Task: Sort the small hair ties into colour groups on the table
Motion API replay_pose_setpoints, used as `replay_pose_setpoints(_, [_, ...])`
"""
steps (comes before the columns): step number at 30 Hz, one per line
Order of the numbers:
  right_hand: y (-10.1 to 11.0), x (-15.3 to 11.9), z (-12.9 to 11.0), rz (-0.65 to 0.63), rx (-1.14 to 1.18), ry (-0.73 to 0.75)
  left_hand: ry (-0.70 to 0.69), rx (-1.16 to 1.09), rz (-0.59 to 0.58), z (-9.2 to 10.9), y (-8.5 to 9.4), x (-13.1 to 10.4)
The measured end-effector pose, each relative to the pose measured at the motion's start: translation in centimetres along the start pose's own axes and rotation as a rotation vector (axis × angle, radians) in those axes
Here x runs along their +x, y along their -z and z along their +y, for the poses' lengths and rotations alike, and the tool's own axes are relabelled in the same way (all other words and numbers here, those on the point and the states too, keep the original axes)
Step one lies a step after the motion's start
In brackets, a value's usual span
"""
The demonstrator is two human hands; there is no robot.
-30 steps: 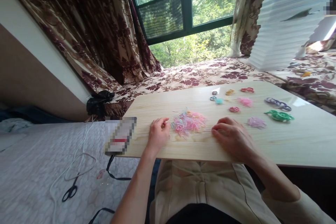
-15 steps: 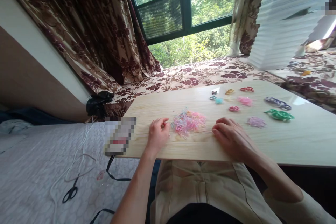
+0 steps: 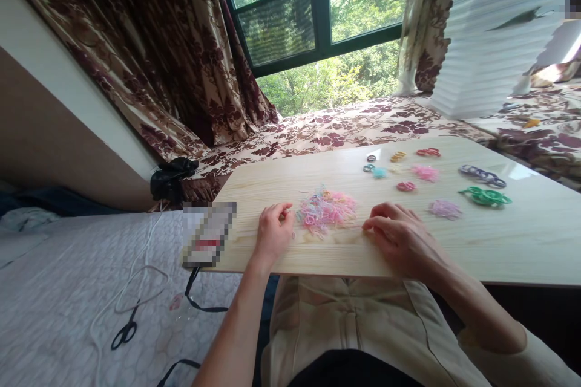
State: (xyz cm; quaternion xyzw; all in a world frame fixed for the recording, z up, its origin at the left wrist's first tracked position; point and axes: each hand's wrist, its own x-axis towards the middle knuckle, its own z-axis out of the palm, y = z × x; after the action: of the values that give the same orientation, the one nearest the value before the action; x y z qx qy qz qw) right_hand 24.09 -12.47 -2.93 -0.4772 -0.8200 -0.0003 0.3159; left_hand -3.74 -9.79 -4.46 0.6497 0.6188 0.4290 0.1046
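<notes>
A loose pile of small pastel elastic bands (image 3: 327, 211), mostly pink, pale blue and lilac, lies on the wooden board between my hands. My left hand (image 3: 275, 227) rests just left of it, fingers curled in; what they hold, if anything, is hidden. To the right of the pile my right hand (image 3: 397, 233) lies low over the board, thumb and forefinger drawn together. Whether something tiny is between them cannot be made out. Beyond my right hand sit a lilac bunch (image 3: 445, 209) and a pink bunch (image 3: 425, 173) of similar bands.
Green hair ties (image 3: 485, 196), purple rings (image 3: 482, 175), red ties (image 3: 428, 152) and yellow ties (image 3: 398, 156) lie on the board's right half. A blurred-out flat object (image 3: 209, 234) is at its left edge. Black scissors (image 3: 124, 335) and a white cable (image 3: 131, 281) lie on the bed.
My right hand has shifted slightly left and its fingers have drawn up a little at the knuckles. The left hand stays beside the pile.
</notes>
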Motion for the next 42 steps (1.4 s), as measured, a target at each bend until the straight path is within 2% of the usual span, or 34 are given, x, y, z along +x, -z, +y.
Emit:
replay_pose_setpoints(21, [0.02, -0.02, -0.04, -0.005, -0.038, 0.055, -0.004, 0.005, 0.007, -0.12, -0.03, -0.01])
replay_pose_setpoints(27, [0.52, 0.00, -0.16, 0.003, 0.045, 0.088, -0.004, 0.006, 0.004, -0.13, 0.04, -0.03])
replay_pose_setpoints(33, [0.69, -0.13, -0.03, 0.132, 0.072, 0.035, -0.001, 0.007, 0.003, -0.10, 0.07, -0.01])
replay_pose_setpoints(42, [0.54, -0.16, 0.14, 0.100, 0.080, 0.018, 0.002, -0.007, 0.002, -0.14, -0.08, 0.01])
